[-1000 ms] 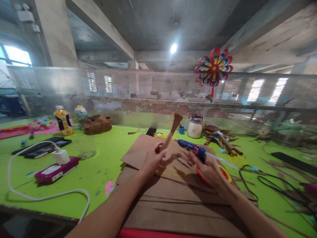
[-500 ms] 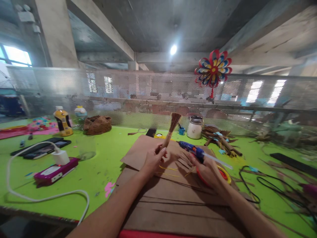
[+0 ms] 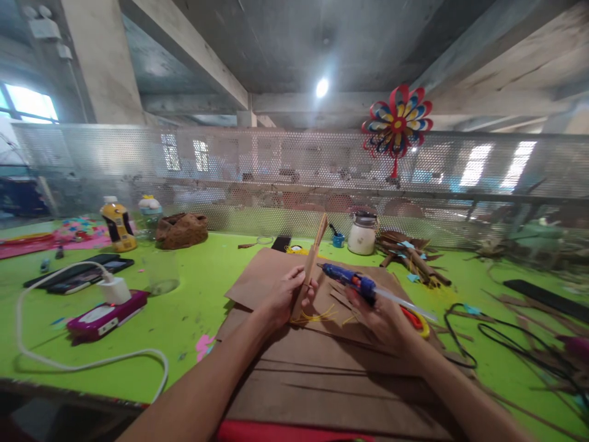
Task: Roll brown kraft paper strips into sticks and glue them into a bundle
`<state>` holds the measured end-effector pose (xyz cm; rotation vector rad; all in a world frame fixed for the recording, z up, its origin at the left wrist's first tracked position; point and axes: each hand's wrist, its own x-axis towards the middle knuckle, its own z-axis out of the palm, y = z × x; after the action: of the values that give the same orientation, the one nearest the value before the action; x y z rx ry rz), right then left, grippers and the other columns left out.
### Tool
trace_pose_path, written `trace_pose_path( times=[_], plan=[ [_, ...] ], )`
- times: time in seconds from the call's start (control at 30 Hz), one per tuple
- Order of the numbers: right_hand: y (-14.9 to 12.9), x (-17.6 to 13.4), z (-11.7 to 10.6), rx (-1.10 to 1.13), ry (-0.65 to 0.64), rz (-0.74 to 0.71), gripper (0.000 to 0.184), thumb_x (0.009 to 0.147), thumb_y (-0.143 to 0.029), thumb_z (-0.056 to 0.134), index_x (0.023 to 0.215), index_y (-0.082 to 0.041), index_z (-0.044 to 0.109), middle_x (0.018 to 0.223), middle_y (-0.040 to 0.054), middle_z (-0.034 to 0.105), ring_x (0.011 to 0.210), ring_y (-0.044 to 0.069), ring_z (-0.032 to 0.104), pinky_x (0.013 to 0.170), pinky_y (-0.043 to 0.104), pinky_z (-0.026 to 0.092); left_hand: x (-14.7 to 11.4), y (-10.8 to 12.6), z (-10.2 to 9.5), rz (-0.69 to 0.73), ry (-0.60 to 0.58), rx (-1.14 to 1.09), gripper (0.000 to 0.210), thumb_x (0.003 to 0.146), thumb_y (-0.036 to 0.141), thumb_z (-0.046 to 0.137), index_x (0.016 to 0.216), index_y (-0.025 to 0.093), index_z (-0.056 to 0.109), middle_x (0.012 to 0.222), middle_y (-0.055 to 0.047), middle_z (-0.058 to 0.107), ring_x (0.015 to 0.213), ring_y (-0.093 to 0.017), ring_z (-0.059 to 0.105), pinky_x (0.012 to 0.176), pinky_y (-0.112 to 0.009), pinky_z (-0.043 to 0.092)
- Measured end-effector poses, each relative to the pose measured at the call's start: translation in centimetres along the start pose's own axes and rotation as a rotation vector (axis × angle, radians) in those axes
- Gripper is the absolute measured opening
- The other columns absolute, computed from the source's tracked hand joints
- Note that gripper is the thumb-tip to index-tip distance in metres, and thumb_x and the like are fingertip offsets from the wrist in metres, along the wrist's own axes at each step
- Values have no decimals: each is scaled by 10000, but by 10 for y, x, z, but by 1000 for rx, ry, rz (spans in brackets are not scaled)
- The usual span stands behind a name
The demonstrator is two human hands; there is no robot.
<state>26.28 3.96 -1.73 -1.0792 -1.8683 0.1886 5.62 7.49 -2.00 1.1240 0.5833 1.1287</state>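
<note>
My left hand [image 3: 294, 293] is closed round a small brown broom-like bundle [image 3: 313, 255], held upright and seen nearly edge-on. In my right hand [image 3: 380, 313] is a blue hot glue gun [image 3: 350, 279], its nozzle pointing left, close beside the bundle. A clear glue stick [image 3: 405, 304] sticks out of the gun's back. Brown paper sheets [image 3: 322, 387] lie beneath both hands. Loose yellow strands [image 3: 319, 316] rest on the paper below my left hand. Scissors with red and yellow handles [image 3: 416, 320] lie beside my right hand, partly hidden by it.
A white jar [image 3: 362, 236] and small blue pot [image 3: 338, 239] stand behind the paper. Brown scraps [image 3: 414, 258] and a black cable [image 3: 497, 344] lie to the right. Leftward are a purple power strip [image 3: 108, 314], a clear cup [image 3: 163, 276], phones [image 3: 83, 273] and a yellow bottle [image 3: 118, 226].
The bundle has turned in my left hand from its fanned face to nearly edge-on, and its lower end now shows. The glue gun has shifted slightly left, nearer the bundle.
</note>
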Motion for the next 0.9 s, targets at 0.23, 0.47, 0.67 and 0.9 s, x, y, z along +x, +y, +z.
trace_pose_path(
  times=[0.23,0.47,0.67,0.9],
  plan=[
    [-12,1,-5,-17,-52,-78,249,828,-347,437,968,-187,566,1003,80,619,953,230,558,862,357,417,-1,-1,2,-69,27,25,246,757,396,545,820,165,488,685,4,515,510,-50,460,383,-128,328],
    [-18,2,-7,-18,-61,-106,260,840,-335,400,1010,-201,544,1015,78,611,911,218,558,825,331,429,-3,-3,4,-20,-22,120,265,765,412,533,790,153,481,691,2,511,497,-37,437,387,-123,313],
    [-14,1,-4,-89,-31,-101,250,833,-349,399,948,-203,567,922,73,639,860,223,573,781,324,444,-5,-3,9,-32,-33,201,303,772,458,494,768,157,471,712,-7,541,452,-29,422,396,-138,319],
    [-13,1,-3,-83,8,-65,266,807,-386,434,960,-219,572,936,80,645,862,240,583,774,350,448,-3,-6,8,-19,-22,269,303,774,466,486,842,172,469,711,2,541,435,-23,427,372,-126,296]
  ],
)
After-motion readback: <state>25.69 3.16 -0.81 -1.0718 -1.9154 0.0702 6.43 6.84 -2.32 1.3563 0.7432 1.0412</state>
